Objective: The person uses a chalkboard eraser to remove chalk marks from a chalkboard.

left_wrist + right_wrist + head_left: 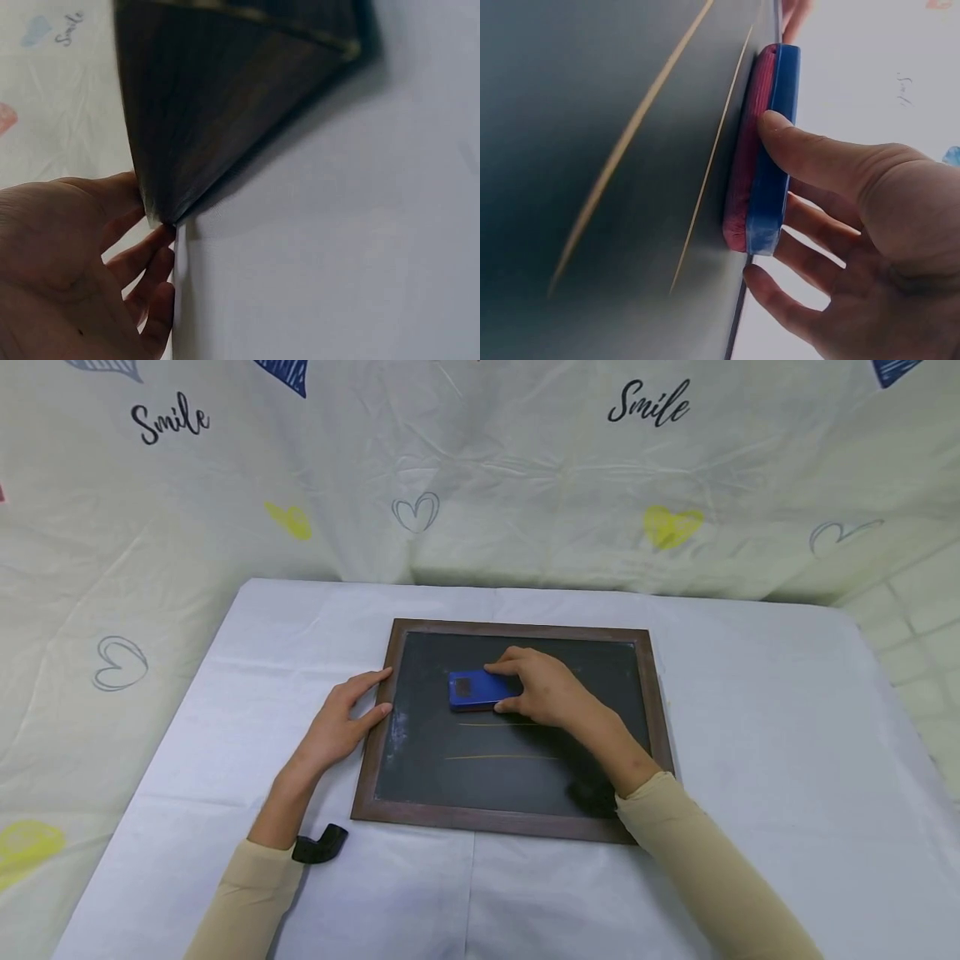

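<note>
A chalkboard (420,777) in a brown wooden frame lies on the white-covered table. Two thin yellow chalk lines (502,757) run across its dark surface. My right hand (551,689) grips a blue board eraser (474,690) between thumb and fingers, over the board just above the upper line. In the right wrist view, the eraser's pink pad (744,165) faces the board. At the board's left edge, my left hand (337,722) rests its fingertips and thumb on the wooden frame (217,97), fingers mostly extended.
A white cloth covers the table (780,735), with bare cloth either side of the board. Behind it hangs a curtain (525,460) printed with hearts and "Smile". A black wrist-camera piece (321,844) sticks out at the left sleeve. Faint chalk smudges mark the board's left side.
</note>
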The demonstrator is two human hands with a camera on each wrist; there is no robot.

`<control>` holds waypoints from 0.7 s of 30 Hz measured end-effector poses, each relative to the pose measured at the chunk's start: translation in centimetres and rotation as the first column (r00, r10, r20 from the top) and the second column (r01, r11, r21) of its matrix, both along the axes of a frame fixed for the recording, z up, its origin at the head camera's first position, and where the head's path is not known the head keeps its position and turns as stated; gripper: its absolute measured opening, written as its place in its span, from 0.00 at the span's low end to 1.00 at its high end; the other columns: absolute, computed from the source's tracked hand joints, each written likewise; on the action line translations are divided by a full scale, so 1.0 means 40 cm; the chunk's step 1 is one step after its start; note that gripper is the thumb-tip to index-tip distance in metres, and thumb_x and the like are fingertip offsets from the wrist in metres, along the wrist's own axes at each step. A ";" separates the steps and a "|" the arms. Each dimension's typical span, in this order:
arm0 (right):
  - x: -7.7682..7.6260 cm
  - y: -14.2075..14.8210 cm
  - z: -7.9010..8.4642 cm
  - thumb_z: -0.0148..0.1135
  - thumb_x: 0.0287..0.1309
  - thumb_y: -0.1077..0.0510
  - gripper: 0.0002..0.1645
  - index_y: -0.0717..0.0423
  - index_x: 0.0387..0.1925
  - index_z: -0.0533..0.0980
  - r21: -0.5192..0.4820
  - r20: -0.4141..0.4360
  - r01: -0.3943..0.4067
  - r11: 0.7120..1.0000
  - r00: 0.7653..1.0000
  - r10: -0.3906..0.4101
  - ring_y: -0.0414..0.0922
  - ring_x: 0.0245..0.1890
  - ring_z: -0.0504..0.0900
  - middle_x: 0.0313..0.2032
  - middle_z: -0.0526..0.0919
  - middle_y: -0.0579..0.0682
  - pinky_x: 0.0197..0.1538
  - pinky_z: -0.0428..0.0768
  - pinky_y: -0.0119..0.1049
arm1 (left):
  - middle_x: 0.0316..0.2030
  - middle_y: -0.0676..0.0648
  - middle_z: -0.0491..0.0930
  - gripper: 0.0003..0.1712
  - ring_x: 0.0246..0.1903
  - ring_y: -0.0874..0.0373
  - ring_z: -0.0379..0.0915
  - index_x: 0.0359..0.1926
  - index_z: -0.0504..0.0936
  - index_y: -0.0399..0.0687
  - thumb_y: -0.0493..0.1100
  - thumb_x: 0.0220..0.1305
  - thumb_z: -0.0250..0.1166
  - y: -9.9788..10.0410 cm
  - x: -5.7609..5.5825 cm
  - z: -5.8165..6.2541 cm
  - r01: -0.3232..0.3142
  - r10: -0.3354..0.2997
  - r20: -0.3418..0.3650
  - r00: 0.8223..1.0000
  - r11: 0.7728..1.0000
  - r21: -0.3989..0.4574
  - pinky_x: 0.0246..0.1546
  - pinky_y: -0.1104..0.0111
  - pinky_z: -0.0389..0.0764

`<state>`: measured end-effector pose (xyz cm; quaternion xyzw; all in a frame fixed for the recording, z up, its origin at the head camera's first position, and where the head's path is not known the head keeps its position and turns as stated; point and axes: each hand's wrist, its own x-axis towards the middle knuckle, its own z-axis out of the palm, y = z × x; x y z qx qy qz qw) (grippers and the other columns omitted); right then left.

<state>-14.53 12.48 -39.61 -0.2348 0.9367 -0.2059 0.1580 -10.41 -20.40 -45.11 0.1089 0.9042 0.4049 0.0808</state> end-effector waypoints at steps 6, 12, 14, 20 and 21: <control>-0.004 -0.058 0.003 0.75 0.62 0.48 0.39 0.48 0.72 0.73 -0.004 0.012 -0.038 0.999 0.999 0.038 0.52 0.64 0.79 0.65 0.78 0.51 0.66 0.80 0.49 | 0.78 0.37 0.63 0.34 0.79 0.36 0.54 0.79 0.65 0.48 0.43 0.76 0.63 -0.016 0.010 0.005 -0.024 0.024 0.002 1.000 1.000 -0.006 0.78 0.39 0.57; 0.000 -0.078 0.002 0.75 0.62 0.48 0.39 0.48 0.73 0.73 0.007 0.010 -0.038 0.999 0.999 0.038 0.52 0.65 0.78 0.65 0.78 0.51 0.67 0.80 0.48 | 0.78 0.36 0.63 0.34 0.79 0.36 0.55 0.79 0.65 0.47 0.42 0.77 0.62 -0.013 0.011 0.005 -0.009 0.009 -0.009 1.000 1.000 -0.009 0.78 0.38 0.57; 0.000 -0.078 0.002 0.75 0.62 0.48 0.39 0.48 0.73 0.73 0.004 0.006 -0.040 0.999 0.999 0.040 0.52 0.65 0.78 0.65 0.78 0.51 0.66 0.80 0.48 | 0.77 0.36 0.64 0.34 0.79 0.36 0.55 0.79 0.66 0.46 0.42 0.76 0.63 -0.011 0.009 0.005 -0.008 0.008 -0.017 1.000 1.000 -0.013 0.78 0.39 0.58; 0.003 -0.074 0.004 0.75 0.62 0.48 0.39 0.48 0.73 0.73 0.009 -0.004 -0.034 0.999 0.999 0.034 0.53 0.64 0.79 0.65 0.78 0.51 0.68 0.79 0.50 | 0.77 0.36 0.65 0.34 0.79 0.37 0.56 0.78 0.66 0.46 0.42 0.76 0.63 0.001 0.001 -0.001 -0.001 0.001 -0.026 1.000 1.000 -0.002 0.79 0.40 0.58; 0.004 -0.073 0.005 0.75 0.62 0.48 0.39 0.48 0.73 0.73 0.015 -0.007 -0.033 0.999 0.999 0.033 0.53 0.65 0.79 0.65 0.78 0.51 0.69 0.78 0.52 | 0.77 0.36 0.64 0.34 0.79 0.37 0.56 0.78 0.66 0.46 0.42 0.76 0.63 0.003 0.000 -0.002 -0.002 0.002 -0.024 1.000 1.000 -0.003 0.79 0.40 0.58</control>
